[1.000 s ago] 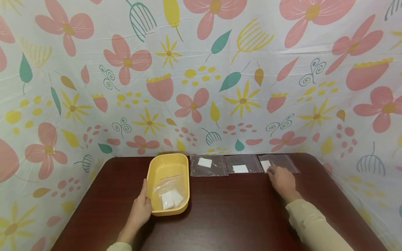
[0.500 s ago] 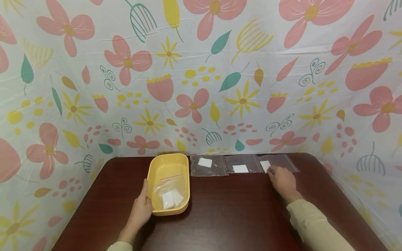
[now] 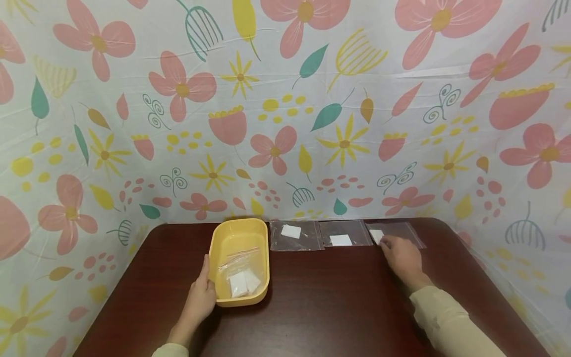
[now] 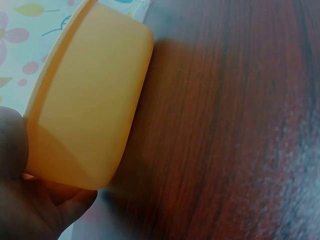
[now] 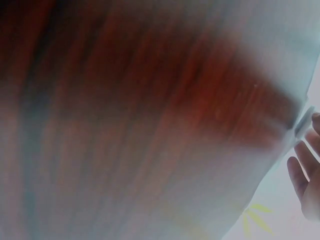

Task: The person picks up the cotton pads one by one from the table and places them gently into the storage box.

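1. Your right hand (image 3: 401, 258) pinches the near-left corner of a clear, flat plastic zip bag (image 3: 401, 232), at the right end of a far-edge row. That corner is probably the easiest to reach; your fingertips partly cover the white rectangular insert (image 3: 376, 235) there.

2. Just left of it lies a second clear plastic zip bag (image 3: 357, 229), then a third clear plastic zip bag (image 3: 308, 239), each with a white insert. They lie flat, side by side, likely so each can be taken singly.

3. Left of the row, your left hand (image 3: 198, 298) grips a yellow, rounded-rectangular plastic tray (image 3: 238, 227) by its left side, thumb by the rim and fingers underneath. That hold leaves the top unobstructed and probably steadies it.

4. Inside, overlapping clear bags with white inserts (image 3: 244, 282) rest towards the near end; you cannot count them surely.

5. All this is over the dark red-brown wooden table (image 3: 321, 302), with a white floral-print curtain (image 3: 285, 74) beyond.
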The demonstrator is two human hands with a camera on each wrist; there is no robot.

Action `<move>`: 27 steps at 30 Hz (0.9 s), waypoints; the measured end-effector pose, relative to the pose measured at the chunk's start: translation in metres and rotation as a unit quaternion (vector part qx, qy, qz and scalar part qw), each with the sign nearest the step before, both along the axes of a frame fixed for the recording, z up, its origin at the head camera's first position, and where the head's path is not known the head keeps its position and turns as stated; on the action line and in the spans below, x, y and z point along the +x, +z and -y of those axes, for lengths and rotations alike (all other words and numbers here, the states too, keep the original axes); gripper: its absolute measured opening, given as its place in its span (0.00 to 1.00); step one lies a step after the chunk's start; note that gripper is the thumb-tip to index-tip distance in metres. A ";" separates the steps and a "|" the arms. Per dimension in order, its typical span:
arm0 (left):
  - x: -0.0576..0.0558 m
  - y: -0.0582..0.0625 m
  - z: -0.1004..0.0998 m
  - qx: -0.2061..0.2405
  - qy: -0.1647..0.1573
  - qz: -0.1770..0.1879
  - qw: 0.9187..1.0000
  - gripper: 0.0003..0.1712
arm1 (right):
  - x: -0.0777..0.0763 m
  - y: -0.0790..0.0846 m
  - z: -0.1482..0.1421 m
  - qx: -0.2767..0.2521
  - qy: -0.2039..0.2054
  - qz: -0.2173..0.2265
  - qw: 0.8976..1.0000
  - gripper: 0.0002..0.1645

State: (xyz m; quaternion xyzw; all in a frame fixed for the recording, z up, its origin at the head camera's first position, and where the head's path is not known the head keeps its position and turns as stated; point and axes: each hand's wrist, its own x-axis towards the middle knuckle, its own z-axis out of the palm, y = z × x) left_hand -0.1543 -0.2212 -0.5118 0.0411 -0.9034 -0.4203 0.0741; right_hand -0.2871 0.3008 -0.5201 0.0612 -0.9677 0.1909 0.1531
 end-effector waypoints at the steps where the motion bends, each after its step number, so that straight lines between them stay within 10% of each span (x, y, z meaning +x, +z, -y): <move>1: 0.000 0.000 0.000 0.000 0.000 0.000 1.000 0.39 | 0.001 0.001 0.000 -0.001 0.000 -0.002 1.000 0.07; 27: 0.001 0.002 0.000 0.008 -0.001 0.025 1.000 0.39 | 0.012 0.026 0.003 -0.016 0.032 -0.154 0.987 0.06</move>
